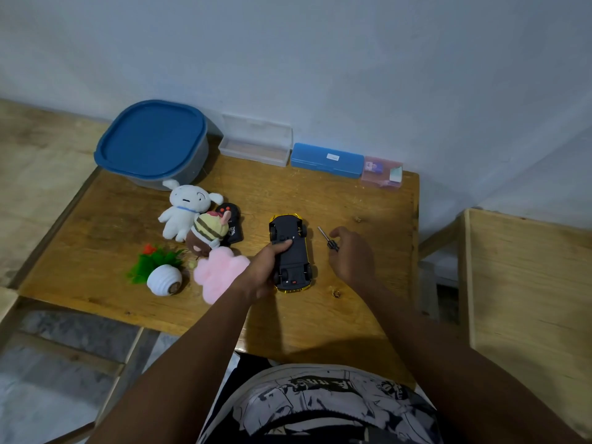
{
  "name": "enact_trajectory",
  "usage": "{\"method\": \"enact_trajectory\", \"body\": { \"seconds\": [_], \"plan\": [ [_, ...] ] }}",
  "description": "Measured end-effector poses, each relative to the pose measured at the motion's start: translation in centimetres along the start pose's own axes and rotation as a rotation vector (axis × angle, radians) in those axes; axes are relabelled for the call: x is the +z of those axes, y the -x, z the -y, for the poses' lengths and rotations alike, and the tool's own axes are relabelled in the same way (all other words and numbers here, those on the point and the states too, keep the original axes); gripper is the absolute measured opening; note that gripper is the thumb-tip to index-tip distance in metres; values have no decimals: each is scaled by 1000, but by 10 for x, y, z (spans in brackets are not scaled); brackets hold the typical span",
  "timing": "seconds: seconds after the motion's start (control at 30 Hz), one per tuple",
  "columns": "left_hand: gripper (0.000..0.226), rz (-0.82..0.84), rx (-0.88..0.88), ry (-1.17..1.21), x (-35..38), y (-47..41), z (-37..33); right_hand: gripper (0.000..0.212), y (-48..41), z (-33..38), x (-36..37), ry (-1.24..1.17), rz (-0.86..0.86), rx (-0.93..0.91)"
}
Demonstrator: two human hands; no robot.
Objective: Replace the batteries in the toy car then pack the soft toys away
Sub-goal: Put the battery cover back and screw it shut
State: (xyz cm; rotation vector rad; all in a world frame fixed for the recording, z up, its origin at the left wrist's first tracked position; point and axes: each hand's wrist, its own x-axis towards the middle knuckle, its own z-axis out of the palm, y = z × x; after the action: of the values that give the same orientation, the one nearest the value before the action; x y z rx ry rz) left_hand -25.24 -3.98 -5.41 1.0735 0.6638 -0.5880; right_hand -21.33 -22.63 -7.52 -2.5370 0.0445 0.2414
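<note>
Toy car belly-up on wooden table by pale wall, left fingers around it, right fingers loose.

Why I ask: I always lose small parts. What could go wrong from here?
1. The toy car lies upside down, steadied only by the left hand. If the screwdriver by the right hand slips, the car may skid.
2. The pink soft toy sits right beside the car. A loosened screw or battery could vanish into it or roll off the table.
</note>
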Motion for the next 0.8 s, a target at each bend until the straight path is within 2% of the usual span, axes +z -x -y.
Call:
{"method": "enact_trajectory", "body": {
  "seconds": [0.07, 0.2, 0.33, 0.5, 0.6, 0.67, 0.8],
  "plan": [
    [48, -8, 1, 3, 1, 1, 0, 29, -1, 6, -3, -108, -15, 15],
    [49, -9, 16, 0, 0, 3, 1, 17, -1, 26, -14, -327, -157, -5],
    [47, 7, 32, -2, 0, 3, 2, 8, -7, 46, -22, -542, -170, -76],
    [43, 8, 34, -2, -2, 4, 2, 15, -7, 61, -37, -728, -183, -132],
    [45, 10, 36, 3, -2, 4, 2, 28, -7, 68, -46, -893, -189, -180],
    [45, 11, 37, 5, -2, 4, 2, 25, -8, 71, -48, -911, -176, -197],
    [44, 9, 35, -6, -2, 3, 3, 15, -10, 69, -44, -791, -132, -229]
  ]
}}
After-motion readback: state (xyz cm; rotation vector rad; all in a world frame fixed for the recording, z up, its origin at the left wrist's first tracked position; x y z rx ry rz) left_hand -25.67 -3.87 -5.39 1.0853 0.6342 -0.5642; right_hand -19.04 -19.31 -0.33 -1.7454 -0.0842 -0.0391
